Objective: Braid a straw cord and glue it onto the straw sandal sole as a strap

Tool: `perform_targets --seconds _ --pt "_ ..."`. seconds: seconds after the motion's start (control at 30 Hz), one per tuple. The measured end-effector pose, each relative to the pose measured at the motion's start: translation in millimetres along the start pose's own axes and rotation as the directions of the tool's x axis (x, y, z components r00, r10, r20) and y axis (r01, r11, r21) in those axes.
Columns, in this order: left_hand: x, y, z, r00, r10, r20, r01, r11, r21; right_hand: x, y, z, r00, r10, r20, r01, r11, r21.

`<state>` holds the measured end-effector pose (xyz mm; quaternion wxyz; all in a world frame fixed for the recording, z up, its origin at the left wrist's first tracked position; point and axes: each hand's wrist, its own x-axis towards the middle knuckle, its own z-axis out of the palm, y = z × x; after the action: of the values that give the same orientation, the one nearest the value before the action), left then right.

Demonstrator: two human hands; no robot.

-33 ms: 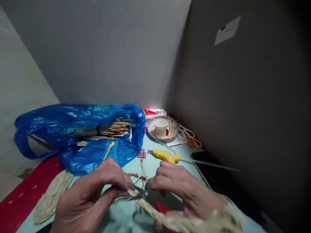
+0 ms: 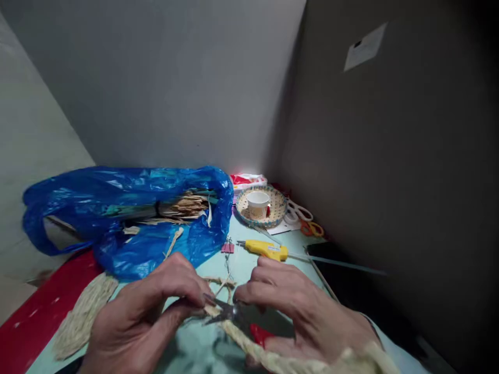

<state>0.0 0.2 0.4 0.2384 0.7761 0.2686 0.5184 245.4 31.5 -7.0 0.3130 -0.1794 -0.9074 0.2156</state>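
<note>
A pale braided straw cord (image 2: 249, 344) runs from the lower right up to the fingertips of my left hand (image 2: 144, 317), which is closed in a pinch on its far end. My right hand (image 2: 296, 306) grips scissors (image 2: 227, 310) with red handles; their blades are parted and lie across the cord, close beside my left fingertips. Part of the handles is hidden by my fingers and the cord. Just beyond the blades, a thin piece of braid (image 2: 218, 280) lies on the light green table surface (image 2: 237, 265).
At the left a blue plastic bag (image 2: 128, 182) holds dried strips, with a flat straw bundle (image 2: 86, 311) nearer. A yellow glue gun (image 2: 267, 250) lies beyond my right hand, near a pink binder clip (image 2: 227, 247). Behind are a white cup (image 2: 258, 203) in a woven basket (image 2: 278, 208) and white-handled scissors (image 2: 298, 212).
The near length of braided cord at the lower right has shifted slightly. Both hands and the scissors stay almost where they were.
</note>
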Motion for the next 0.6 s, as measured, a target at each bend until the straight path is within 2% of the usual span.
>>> perform_targets --seconds 0.1,0.27,0.53,0.6 --pt "0.2 -1.2 -1.1 1.000 0.009 -0.007 -0.010 0.999 -0.054 -0.8 -5.9 -6.6 1.000 -0.002 0.020 0.004 0.995 -0.098" --pt "-2.2 -6.6 -3.2 0.997 -0.035 -0.068 0.033 0.999 -0.038 -0.2 -7.0 -9.6 0.998 -0.006 0.069 0.016 0.989 -0.145" --pt "-3.7 -3.6 3.9 0.999 -0.050 -0.015 0.049 0.995 -0.084 -0.2 -7.6 -5.6 0.996 0.002 0.092 0.015 0.984 -0.180" --pt "-4.8 -4.1 4.3 0.997 -0.067 -0.032 0.063 0.993 -0.102 -0.4 -7.0 -4.7 0.996 -0.013 0.086 0.028 0.984 -0.178"
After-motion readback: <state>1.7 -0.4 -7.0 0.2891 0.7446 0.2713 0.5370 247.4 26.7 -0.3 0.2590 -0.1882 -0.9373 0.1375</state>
